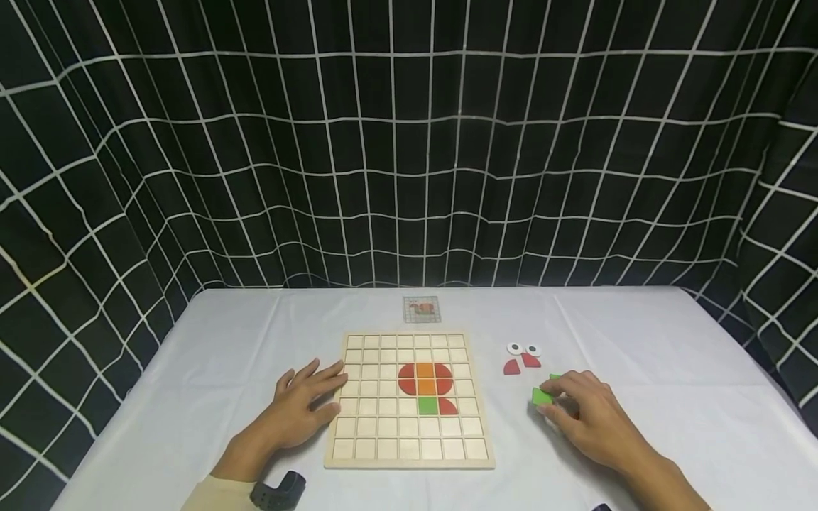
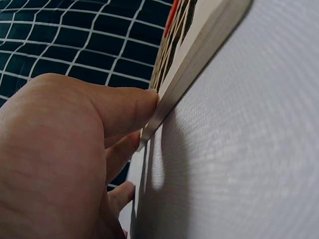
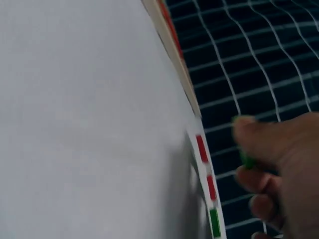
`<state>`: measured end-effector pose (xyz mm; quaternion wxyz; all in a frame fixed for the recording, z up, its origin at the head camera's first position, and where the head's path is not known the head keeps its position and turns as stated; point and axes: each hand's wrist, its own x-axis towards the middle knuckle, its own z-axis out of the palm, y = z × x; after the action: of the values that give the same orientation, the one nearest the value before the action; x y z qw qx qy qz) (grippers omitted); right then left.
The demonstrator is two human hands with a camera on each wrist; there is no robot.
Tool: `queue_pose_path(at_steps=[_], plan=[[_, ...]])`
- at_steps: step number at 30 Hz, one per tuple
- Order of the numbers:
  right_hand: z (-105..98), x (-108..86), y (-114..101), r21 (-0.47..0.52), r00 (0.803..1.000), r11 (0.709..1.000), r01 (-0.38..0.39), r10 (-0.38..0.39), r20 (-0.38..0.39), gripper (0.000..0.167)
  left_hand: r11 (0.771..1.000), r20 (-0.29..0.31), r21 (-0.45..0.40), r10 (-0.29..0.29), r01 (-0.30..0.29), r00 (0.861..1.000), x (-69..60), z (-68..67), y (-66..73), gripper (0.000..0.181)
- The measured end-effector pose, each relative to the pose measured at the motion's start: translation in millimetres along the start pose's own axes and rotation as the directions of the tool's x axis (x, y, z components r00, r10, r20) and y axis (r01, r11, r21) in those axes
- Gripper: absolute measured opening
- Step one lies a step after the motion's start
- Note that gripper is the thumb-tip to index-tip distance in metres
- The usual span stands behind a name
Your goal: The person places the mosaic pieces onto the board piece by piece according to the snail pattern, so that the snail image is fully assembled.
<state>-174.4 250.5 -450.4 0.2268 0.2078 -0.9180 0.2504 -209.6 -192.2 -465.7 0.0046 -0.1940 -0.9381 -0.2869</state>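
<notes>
My right hand [image 1: 594,424] pinches a green square tile [image 1: 540,397] between thumb and fingertips, to the right of the board. In the right wrist view that tile [image 3: 247,160] is off the cloth and mostly covered by the fingers. Another green tile [image 1: 554,376] lies partly hidden behind the hand. A wooden grid board [image 1: 371,465] rests in the middle, with orange squares [image 1: 424,387], red rounded pieces [image 1: 406,380] and a green square [image 1: 428,406] set in its cells. My left hand [image 1: 300,404] touches the board's left edge with its fingers spread; the thumb [image 2: 129,107] meets the rim.
Two white eye discs [image 1: 514,348] and two red quarter-round pieces [image 1: 512,367] lie right of the board. Behind the board is a small picture card [image 1: 422,309] on a gridded sheet. White cloth [image 1: 255,348] covers the table, and a black netted curtain [image 1: 409,156] hangs behind it.
</notes>
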Motion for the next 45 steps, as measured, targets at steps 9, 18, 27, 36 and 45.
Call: queue_pose_path(at_steps=[9, 18, 27, 36, 45], plan=[[9.7, 24.6, -29.8, 0.127, 0.988, 0.982, 0.137, -0.126, -0.087, 0.027, 1.0, 0.004, -0.013, 0.008, -0.008, 1.0, 0.7, -0.2, 0.2, 0.045], [27.1, 44.3, -60.9, 0.172, 0.985, 0.972, 0.159, -0.145, -0.092, 0.027, 1.0, 0.003, -0.014, -0.001, 0.001, 1.0, -0.2, -0.3, -0.9, 0.044], [45.3, 55.9, -80.7, 0.237, 0.985, 0.956, 0.173, -0.166, -0.046, 0.025, 1.0, 0.001, -0.001, -0.01, 0.01, 1.0, 0.1, 0.3, -1.1, 0.044], [66.7, 64.0, -99.9, 0.288, 0.974, 0.931, 0.224, -0.221, -0.045, 0.024, 1.0, -0.005, -0.009, -0.003, 0.003, 1.0, 0.8, 1.2, -2.1, 0.044], [91.0, 64.5, -114.3, 0.244, 0.97, 0.939, 0.243, -0.243, -0.028, 0.022, 1.0, -0.007, 0.005, -0.009, 0.009, 1.0, 0.5, -0.5, 0.7, 0.043]])
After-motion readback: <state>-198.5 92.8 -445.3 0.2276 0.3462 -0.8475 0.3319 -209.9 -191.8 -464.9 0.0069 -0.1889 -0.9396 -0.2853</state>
